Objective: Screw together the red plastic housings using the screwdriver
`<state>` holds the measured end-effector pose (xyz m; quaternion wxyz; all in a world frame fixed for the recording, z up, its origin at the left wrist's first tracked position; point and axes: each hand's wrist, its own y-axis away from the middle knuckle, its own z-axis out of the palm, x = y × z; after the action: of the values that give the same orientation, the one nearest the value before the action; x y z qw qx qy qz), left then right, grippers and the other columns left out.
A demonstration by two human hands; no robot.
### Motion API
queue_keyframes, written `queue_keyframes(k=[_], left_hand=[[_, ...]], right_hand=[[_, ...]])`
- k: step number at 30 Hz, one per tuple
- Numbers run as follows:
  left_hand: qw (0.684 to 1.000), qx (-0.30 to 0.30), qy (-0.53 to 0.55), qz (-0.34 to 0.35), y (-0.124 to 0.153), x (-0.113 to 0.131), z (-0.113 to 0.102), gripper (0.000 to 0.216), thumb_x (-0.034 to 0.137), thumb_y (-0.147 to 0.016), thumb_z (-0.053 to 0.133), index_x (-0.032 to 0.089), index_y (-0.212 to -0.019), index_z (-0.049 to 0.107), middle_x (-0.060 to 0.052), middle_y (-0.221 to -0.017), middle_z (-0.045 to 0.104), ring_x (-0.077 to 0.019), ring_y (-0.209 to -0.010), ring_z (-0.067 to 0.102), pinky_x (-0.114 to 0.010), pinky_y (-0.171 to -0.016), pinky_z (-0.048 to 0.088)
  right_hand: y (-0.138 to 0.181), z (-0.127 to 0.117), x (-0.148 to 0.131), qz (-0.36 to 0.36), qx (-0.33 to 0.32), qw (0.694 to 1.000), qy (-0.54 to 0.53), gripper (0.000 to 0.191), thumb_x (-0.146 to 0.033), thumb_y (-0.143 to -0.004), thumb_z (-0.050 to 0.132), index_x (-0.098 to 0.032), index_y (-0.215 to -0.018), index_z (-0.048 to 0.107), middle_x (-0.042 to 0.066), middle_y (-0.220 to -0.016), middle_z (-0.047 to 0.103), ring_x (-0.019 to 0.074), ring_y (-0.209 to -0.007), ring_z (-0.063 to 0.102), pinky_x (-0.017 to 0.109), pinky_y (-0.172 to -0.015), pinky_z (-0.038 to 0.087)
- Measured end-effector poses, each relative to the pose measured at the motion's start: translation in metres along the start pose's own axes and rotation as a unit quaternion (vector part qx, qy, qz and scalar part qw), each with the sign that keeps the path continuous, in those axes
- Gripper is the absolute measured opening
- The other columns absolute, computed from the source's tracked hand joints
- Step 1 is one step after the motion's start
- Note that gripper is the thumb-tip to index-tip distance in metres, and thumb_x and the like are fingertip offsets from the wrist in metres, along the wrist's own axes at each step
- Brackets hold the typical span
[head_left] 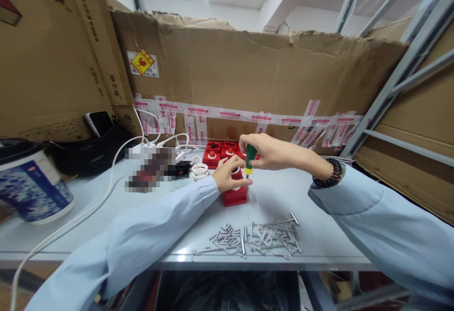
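Observation:
My right hand (pixel 260 150) grips a screwdriver (pixel 251 157) with a green and yellow handle, held upright with its shaft pointing down. Below it is a red block-shaped part (pixel 236 199) on the table, with pale round pieces on its top. My left hand (pixel 230 174) is wrapped over this red part, thumb and fingers around its upper side close to the screwdriver's shaft. The exact spot where the tip meets the part is hidden by the left thumb. Behind stand several similar red parts (pixel 212 156) in a row, each with a round knob.
Small screws (pixel 227 236) and longer metal T-shaped pieces (pixel 276 236) lie in piles near the front edge. White rings (pixel 200 171) sit to the left. A large cup (pixel 35 183), a white cable (pixel 112 174) and a phone (pixel 99 123) are farther left. Cardboard (pixel 248 74) walls the back.

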<state>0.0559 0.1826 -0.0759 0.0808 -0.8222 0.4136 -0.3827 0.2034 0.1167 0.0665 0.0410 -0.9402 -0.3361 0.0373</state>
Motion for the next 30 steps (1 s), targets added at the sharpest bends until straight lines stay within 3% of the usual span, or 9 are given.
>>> queue_keyframes(k=[2,4,11,14,17,20,24,27,30], left_hand=[[1.0,-0.023,0.015,0.012,0.001,-0.002,-0.003,0.026,0.039,-0.075,0.065,0.027,-0.098,0.065,-0.001,-0.108,0.053,-0.0237,-0.109,0.047,-0.056,-0.106,0.006],[0.998,-0.048,0.024,0.015,0.0,-0.004,-0.004,0.017,0.038,-0.078,0.063,0.029,-0.092,0.068,-0.001,-0.107,0.055,-0.0242,-0.11,0.048,-0.057,-0.105,0.0],[0.999,-0.003,0.02,-0.033,-0.005,-0.002,0.002,0.033,0.05,-0.064,0.071,0.017,-0.065,0.066,-0.003,-0.103,0.06,-0.0275,-0.106,0.05,-0.051,-0.108,0.013],[1.0,-0.002,0.002,-0.03,0.0,0.0,0.0,0.033,0.05,-0.066,0.069,0.021,-0.082,0.066,-0.003,-0.112,0.056,-0.0282,-0.112,0.047,-0.054,-0.108,0.008],[0.999,-0.033,-0.007,-0.013,0.003,0.0,-0.004,0.03,0.044,-0.075,0.064,0.03,-0.101,0.064,-0.001,-0.122,0.052,-0.0277,-0.119,0.043,-0.057,-0.108,0.001],[0.998,-0.053,-0.013,-0.01,0.002,0.0,-0.005,0.018,0.041,-0.076,0.064,0.027,-0.087,0.069,-0.001,-0.116,0.054,-0.0265,-0.115,0.046,-0.058,-0.107,0.001],[0.999,-0.006,-0.018,-0.028,-0.002,0.001,0.001,0.03,0.049,-0.07,0.066,0.019,-0.071,0.063,-0.002,-0.101,0.056,-0.0241,-0.104,0.052,-0.057,-0.107,0.01],[0.999,0.01,-0.018,-0.029,0.0,0.002,0.002,0.036,0.051,-0.068,0.066,0.021,-0.086,0.061,-0.003,-0.109,0.057,-0.0264,-0.11,0.049,-0.057,-0.106,0.011],[1.0,-0.016,-0.014,-0.008,0.002,0.001,-0.001,0.034,0.046,-0.075,0.062,0.027,-0.103,0.059,-0.002,-0.119,0.054,-0.0271,-0.117,0.044,-0.06,-0.106,0.003]], right_hand=[[0.0,0.0,0.0,-0.001,-0.003,1.0,0.0,0.02,-0.013,-0.069,0.054,-0.018,-0.087,0.047,0.004,-0.085,0.056,0.0144,-0.073,0.047,0.025,-0.061,0.034],[-0.001,0.001,-0.001,0.002,-0.003,1.0,-0.001,0.019,-0.015,-0.07,0.055,-0.018,-0.086,0.047,0.004,-0.085,0.056,0.0143,-0.073,0.047,0.025,-0.06,0.033],[-0.006,0.014,-0.002,0.059,0.066,0.996,-0.004,0.014,-0.031,-0.079,0.053,-0.018,-0.076,0.046,0.002,-0.07,0.055,0.0123,-0.059,0.044,0.026,-0.052,0.028],[-0.007,0.017,0.001,0.052,0.087,0.995,-0.01,0.009,-0.021,-0.075,0.053,-0.019,-0.079,0.045,0.001,-0.07,0.056,0.0118,-0.059,0.044,0.025,-0.053,0.028],[-0.004,0.016,0.005,0.038,0.09,0.995,-0.031,0.018,-0.019,-0.073,0.055,-0.019,-0.087,0.043,0.001,-0.075,0.056,0.0122,-0.061,0.045,0.025,-0.053,0.03],[-0.001,0.013,0.006,0.02,0.081,0.995,-0.049,0.023,-0.016,-0.072,0.054,-0.019,-0.092,0.042,0.003,-0.081,0.057,0.0135,-0.067,0.048,0.026,-0.056,0.033],[0.0,0.01,0.001,0.017,0.072,0.995,-0.06,0.031,-0.017,-0.07,0.057,-0.019,-0.097,0.042,0.003,-0.084,0.057,0.0142,-0.069,0.048,0.026,-0.057,0.034],[-0.002,0.013,-0.001,0.044,0.091,0.994,-0.041,0.021,-0.023,-0.075,0.056,-0.018,-0.092,0.043,0.001,-0.073,0.054,0.0127,-0.062,0.044,0.026,-0.055,0.032],[-0.005,0.018,0.0,0.054,0.102,0.992,-0.043,0.013,-0.02,-0.077,0.051,-0.018,-0.087,0.044,0.001,-0.071,0.053,0.0123,-0.061,0.044,0.025,-0.055,0.032]])
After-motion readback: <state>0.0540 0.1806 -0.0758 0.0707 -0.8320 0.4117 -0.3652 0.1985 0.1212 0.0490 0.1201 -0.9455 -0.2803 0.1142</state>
